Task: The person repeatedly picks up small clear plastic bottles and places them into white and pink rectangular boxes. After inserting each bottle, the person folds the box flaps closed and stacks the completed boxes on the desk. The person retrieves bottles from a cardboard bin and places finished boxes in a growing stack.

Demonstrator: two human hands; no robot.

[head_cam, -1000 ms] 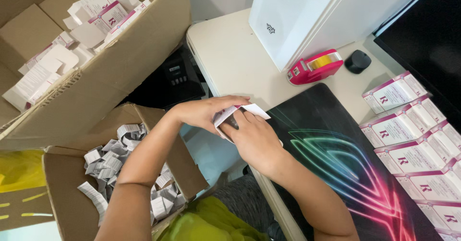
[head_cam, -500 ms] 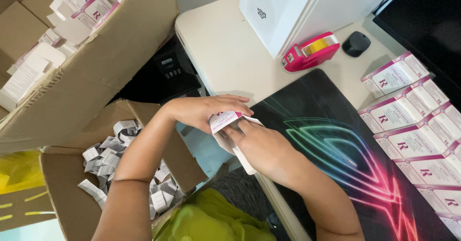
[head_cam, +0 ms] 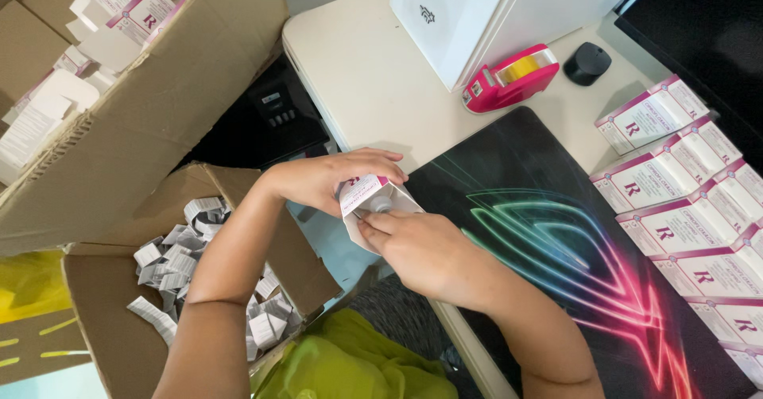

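My left hand point(head_cam: 330, 178) and my right hand point(head_cam: 425, 249) both hold a small white carton with a pink band point(head_cam: 367, 202) at the desk's front edge. The carton's end flap stands open, and a small white bottle top point(head_cam: 381, 203) shows inside it. My right fingers press at the open end, while my left fingers wrap the carton from above.
Several matching white-and-pink cartons point(head_cam: 683, 208) lie in rows on the right of a dark, colourful desk mat point(head_cam: 556, 232). A pink tape dispenser point(head_cam: 509, 77) and a white box point(head_cam: 469, 9) stand behind. Below left, a cardboard box point(head_cam: 103, 319) holds folded leaflets point(head_cam: 179, 256); a bigger box point(head_cam: 159, 89) holds flat cartons.
The carton's end has been opened up and the bottle top now shows inside. Both hands have stayed at the desk edge, shifting slightly.
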